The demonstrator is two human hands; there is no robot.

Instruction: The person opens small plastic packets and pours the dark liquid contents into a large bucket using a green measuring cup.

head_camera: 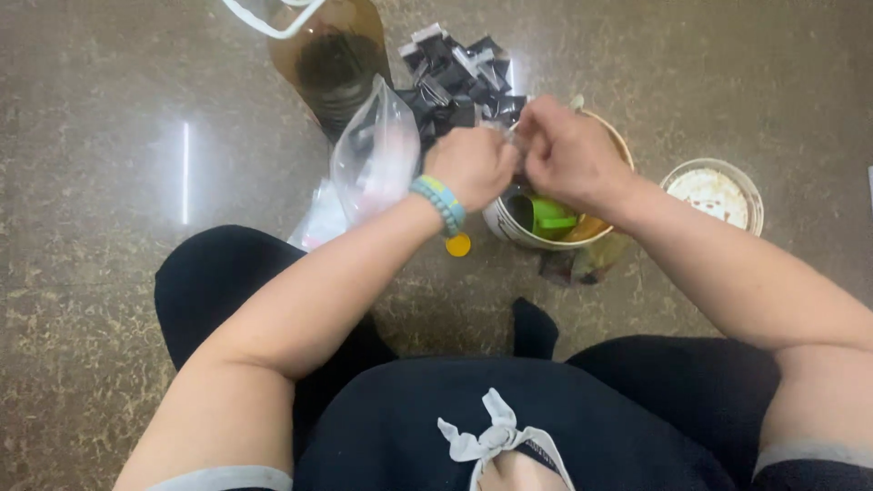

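so both hands, left hand [473, 164] and right hand [568, 155], are pinched shut on a small dark foil sachet [515, 127], hard to see, right above the round white tub [509, 225] with a green scoop [551, 216], probably so anything spilled lands inside.

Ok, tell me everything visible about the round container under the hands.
The round white container stands upright and open on the speckled brown floor, just ahead of the seated person's knees. Its wall looks like white plastic or coated card, with a pale rim showing behind the right hand. Inside lie a bright green plastic scoop and something orange-brown. Both hands, the left hand included, are closed together above its mouth and hide most of the opening; whether they touch the rim cannot be told.
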